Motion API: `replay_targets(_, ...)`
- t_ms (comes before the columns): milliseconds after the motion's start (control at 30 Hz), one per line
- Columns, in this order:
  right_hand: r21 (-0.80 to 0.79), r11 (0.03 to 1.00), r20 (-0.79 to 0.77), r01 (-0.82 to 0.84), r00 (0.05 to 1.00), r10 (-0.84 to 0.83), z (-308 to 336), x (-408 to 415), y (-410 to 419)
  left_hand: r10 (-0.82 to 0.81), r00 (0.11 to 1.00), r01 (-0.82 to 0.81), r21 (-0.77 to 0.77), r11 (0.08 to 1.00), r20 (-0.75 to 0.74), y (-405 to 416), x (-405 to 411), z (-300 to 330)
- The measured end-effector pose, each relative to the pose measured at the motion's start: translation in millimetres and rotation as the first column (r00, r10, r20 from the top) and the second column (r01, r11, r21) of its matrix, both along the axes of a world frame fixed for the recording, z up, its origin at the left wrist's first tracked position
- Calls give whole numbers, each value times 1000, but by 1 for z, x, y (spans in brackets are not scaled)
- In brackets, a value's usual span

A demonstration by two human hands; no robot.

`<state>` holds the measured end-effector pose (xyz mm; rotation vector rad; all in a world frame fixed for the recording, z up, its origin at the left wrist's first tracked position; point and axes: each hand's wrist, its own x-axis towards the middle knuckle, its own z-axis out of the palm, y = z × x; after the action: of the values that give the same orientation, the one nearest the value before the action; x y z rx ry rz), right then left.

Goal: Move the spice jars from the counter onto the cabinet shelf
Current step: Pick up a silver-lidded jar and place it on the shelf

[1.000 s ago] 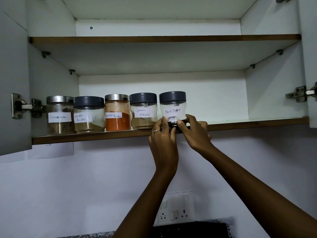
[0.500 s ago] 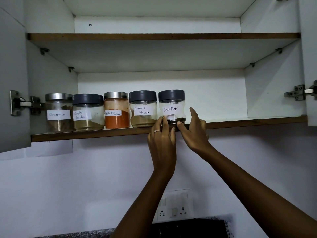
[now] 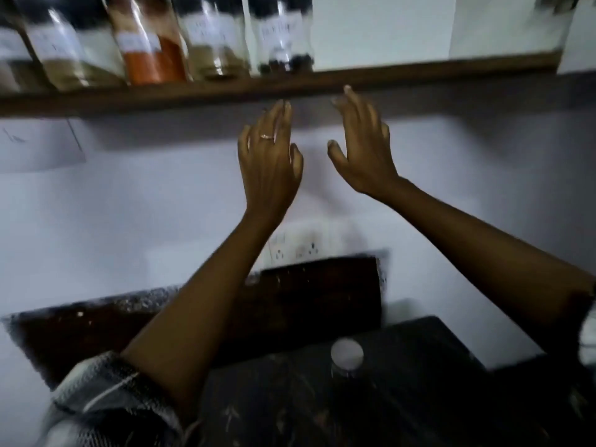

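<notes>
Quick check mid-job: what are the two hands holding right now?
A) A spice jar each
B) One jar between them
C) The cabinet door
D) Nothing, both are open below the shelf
D: the left hand and right hand hang open and empty under the shelf, clear of the pepper jar on it.

5 spice jars stand on 1 cabinet shelf, the leftmost cut off by the frame edge. 1 white-lidded jar sits on the counter. 2 bare hands, 1 wall socket.
</notes>
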<state>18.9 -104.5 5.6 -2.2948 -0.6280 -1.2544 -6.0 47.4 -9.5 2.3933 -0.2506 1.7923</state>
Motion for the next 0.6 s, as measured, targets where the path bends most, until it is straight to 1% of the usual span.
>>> replay_targets(67,-17,1000,-53,16,998,-17,-28,-1,-7,-49,997,48,-16,999,-58,-6,-1,-27)
replay_targets(133,-43,999,-123,15,992,-20,-57,-2,-15,-88,984,83,-37,996,-154,-12,-1,-55)
replay_targets(200,-94,995,-193,9,981,-27,-88,-2,-24,-105,968,103,-21,994,-229,-18,-3,-86)
replay_targets(333,-153,988,-343,-19,939,-35,-153,0,-36,-153,895,145,-52,988,-418,-26,-8,-155)
replay_targets(433,-196,979,-448,-55,893,-39,-204,1,-38,-159,803,114,-113,987,-575,-32,-11,-214)
replay_targets(500,-238,968,-510,-85,859,-50,-236,2,-37,-204,728,93,-200,975,-654,-35,-15,-255)
replay_targets(600,-266,954,-600,-137,798,-53,-281,1,-31,-257,574,9,-307,952,-778,-39,-24,-313)
